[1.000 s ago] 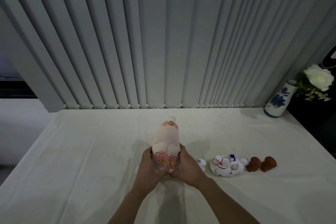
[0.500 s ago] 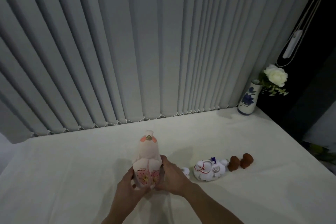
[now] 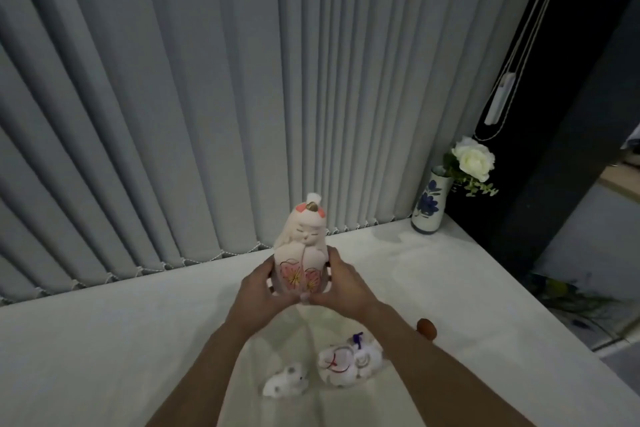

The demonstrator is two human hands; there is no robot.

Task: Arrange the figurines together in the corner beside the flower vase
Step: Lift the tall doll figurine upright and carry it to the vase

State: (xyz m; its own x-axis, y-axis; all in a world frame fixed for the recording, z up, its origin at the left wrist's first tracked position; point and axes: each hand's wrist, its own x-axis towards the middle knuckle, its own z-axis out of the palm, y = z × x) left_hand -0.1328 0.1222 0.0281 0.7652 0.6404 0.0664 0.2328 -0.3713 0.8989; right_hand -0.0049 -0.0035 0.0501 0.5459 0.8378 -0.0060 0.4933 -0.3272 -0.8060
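**Pink doll held aloft in both hands, short of the vase corner**

Nearest the camera, two bare forearms reach forward over the bench point(image 3: 86, 357), which is draped in a white cloth. Between and beneath the arms sit the small pieces: a tiny white animal figurine point(image 3: 285, 386) on the left, and just beside it to the right a larger white figurine with red lines and a blue tuft point(image 3: 348, 362). A brown figurine point(image 3: 426, 327) peeps out past the right forearm, mostly hidden by it.

Farther on, the left hand point(image 3: 258, 293) and the right hand point(image 3: 346, 284) clasp the pink doll figurine point(image 3: 302, 253) from either side, fingers wrapped round its lower body with the painted pink flowers. The doll is upright, facing the camera, and appears lifted clear of the cloth.

Beyond, in the far right corner of the bench, the blue-and-white flower vase point(image 3: 430, 206) stands well apart from the doll, with a white rose point(image 3: 472, 158) leaning out to its right. Grey vertical blinds point(image 3: 207, 97) hang along the back edge.
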